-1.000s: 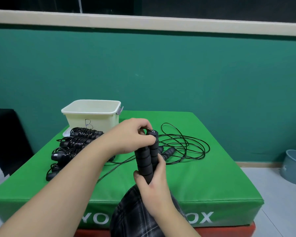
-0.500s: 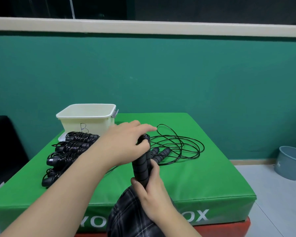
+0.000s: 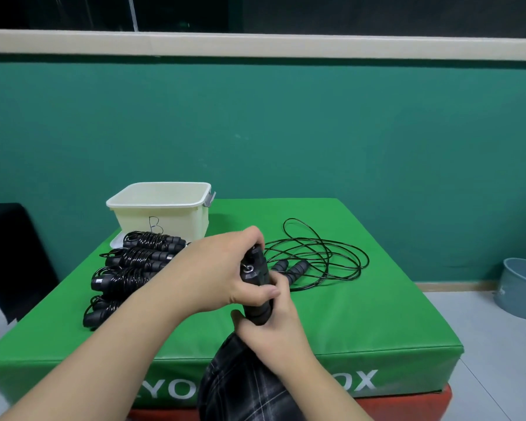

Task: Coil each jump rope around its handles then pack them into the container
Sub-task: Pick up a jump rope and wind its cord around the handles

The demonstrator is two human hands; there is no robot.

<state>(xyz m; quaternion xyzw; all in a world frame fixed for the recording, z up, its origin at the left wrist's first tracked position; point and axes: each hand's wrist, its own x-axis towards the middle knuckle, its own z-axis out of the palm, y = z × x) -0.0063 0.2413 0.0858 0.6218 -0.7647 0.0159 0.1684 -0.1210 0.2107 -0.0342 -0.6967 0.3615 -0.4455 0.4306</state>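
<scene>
My right hand [image 3: 274, 326] grips the lower part of a pair of black foam jump rope handles [image 3: 255, 278], held upright above the green mat [image 3: 362, 317]. My left hand [image 3: 225, 268] is curled over the top of the same handles, thumb across their front. Behind them a loose black jump rope [image 3: 319, 253] lies in tangled loops, its two handles [image 3: 292, 268] side by side. Several coiled jump ropes [image 3: 128, 268] lie in a row at the left. A cream plastic container [image 3: 161, 208] marked "B" stands at the mat's back left.
The mat is a thick padded box with a red base and white lettering on its front. A grey-blue bucket [image 3: 520, 287] stands on the floor at the right. A black chair [image 3: 9, 262] is at the left. A green wall rises behind.
My left hand has come down over the top of the handles, thumb wrapping their front. The handles have tilted slightly and the view has shifted a little.
</scene>
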